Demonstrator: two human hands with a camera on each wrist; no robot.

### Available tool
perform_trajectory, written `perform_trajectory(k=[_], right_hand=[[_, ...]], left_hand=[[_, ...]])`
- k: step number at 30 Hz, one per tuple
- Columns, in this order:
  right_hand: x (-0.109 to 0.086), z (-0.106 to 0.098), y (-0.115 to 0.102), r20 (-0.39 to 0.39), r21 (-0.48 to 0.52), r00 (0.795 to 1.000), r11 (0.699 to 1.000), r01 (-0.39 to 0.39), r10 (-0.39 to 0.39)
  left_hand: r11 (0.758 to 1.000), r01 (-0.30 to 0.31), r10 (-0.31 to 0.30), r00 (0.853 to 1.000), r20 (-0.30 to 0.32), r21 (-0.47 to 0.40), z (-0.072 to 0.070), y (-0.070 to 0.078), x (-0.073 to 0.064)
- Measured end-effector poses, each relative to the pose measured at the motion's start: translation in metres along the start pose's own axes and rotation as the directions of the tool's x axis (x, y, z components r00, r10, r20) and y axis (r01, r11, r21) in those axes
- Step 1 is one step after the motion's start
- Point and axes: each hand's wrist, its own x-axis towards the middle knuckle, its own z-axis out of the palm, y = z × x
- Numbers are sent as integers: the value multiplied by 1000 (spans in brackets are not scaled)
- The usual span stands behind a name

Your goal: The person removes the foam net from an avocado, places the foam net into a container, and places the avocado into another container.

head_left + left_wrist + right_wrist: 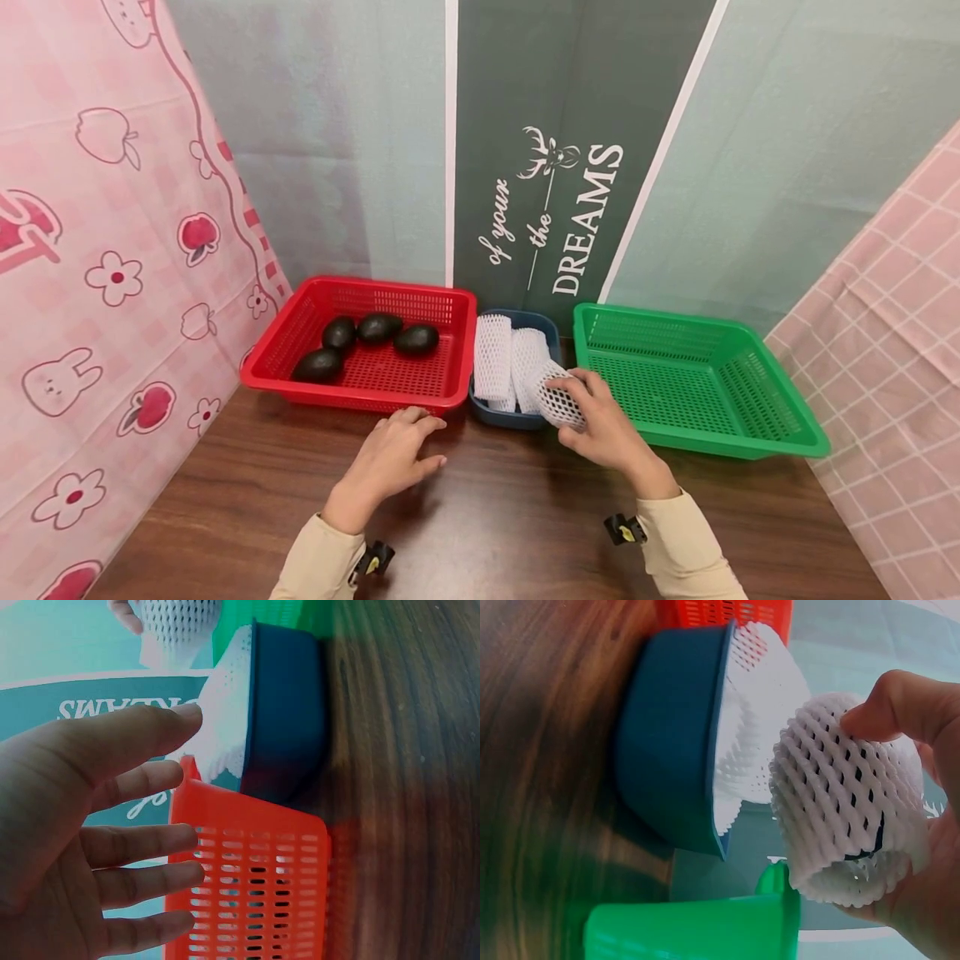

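My right hand [603, 429] holds a white foam net sleeve [844, 791] between thumb and fingers, above the right edge of a small blue basket [506, 418]. The sleeve bulges, and one open end shows in the right wrist view. Dark patches appear through its mesh; I cannot tell whether something is inside. More foam net sleeves [492, 358] lie in the blue basket. My left hand [393, 454] is empty, fingers spread, at the front of a red basket [251, 817]. Several dark avocados [379, 327] lie in that basket, mostly towards its left and back.
A green basket [708, 437] stands to the right of the blue one, with no items visible in it. All three stand on a brown wooden table [495, 517]. Patterned cloths hang behind and at both sides.
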Motion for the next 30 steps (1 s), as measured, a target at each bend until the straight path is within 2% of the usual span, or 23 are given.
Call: perform_trajectory(k=[9,15,30], right_hand=[[-3,13,-6,2,32,1000,999,26,-26],[-5,25,-9,-22,53,997,996,73,-72],[-12,49,-21,46,69,995,994,83,-86]], left_hand=[[1000,28,-28,1000,2,0,4,-12,-7],[999,31,-31,999,-7,-22,8,-20,-11],[997,21,-24,999,-37,-78,18,-31,-16]])
